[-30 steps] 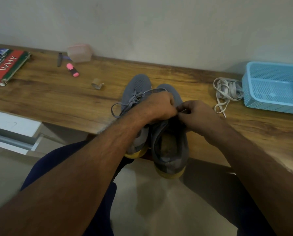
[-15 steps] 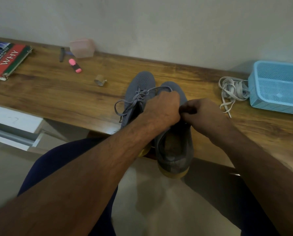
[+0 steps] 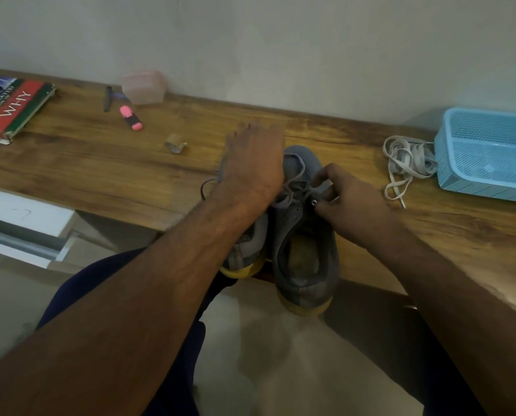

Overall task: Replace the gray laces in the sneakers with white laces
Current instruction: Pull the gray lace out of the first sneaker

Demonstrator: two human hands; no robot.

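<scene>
Head view: two gray sneakers side by side at desk (image 3: 100, 163) edge, heels overhanging toward lap. Left hand (image 3: 255, 163) flat over left sneaker (image 3: 244, 250), fingers straight and spread, pressing down, gripping nothing. Right hand (image 3: 345, 199) at right sneaker (image 3: 301, 232), fingertips pinched on gray lace (image 3: 295, 184) near top eyelets. Lace loosened, loops slack across tongue, not yet pulled out. Left sneaker's lace mostly hidden under hand (one loop trailing out on desk).

White laces (image 3: 406, 163) bundled on desk, well right of sneakers, touching or just beside blue basket (image 3: 485, 157); untouched.

Step in hand, by judgement: unthreading gray lace from right sneaker, early in task. Next move calls for drawing lace back through each eyelet pair in turn, steadying sneaker against tipping off edge; then same for left, then fetching white bundle.

Elsewhere on desk: book (image 3: 10, 106), pink highlighter (image 3: 131, 118), pen (image 3: 107, 99), pale box (image 3: 143, 87), small tape roll (image 3: 175, 143).
</scene>
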